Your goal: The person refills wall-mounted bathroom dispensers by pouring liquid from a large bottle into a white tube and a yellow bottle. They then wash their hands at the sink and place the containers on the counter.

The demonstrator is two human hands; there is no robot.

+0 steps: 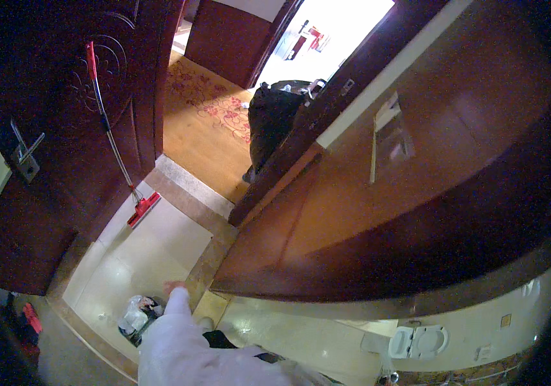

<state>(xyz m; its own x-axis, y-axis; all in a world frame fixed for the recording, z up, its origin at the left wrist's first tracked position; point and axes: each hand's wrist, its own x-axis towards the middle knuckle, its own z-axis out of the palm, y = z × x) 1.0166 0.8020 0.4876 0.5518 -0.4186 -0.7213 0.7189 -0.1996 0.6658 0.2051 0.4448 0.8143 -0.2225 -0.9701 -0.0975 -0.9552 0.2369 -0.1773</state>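
My left hand (175,285), blurred, reaches out of a white sleeve (179,309) over the pale tiled floor (145,260). I see nothing in it, and its fingers are too unclear to read. Just beside it on the tiles stands a small dark waste bin (134,337) with a whitish plastic bag (134,316) and litter at its top. My right hand is out of view. Farther off, a long-handled floor squeegee or mop (116,149) with a red head (143,211) and red grip leans against a dark carved wooden door (53,202).
A large black rubbish bag (273,120) stands in the doorway by the door frame (280,169). Beyond the stone threshold (193,186) lies a flowered carpet (203,140). A metal door handle (29,149) juts out at left. A white toilet (420,341) is at lower right.
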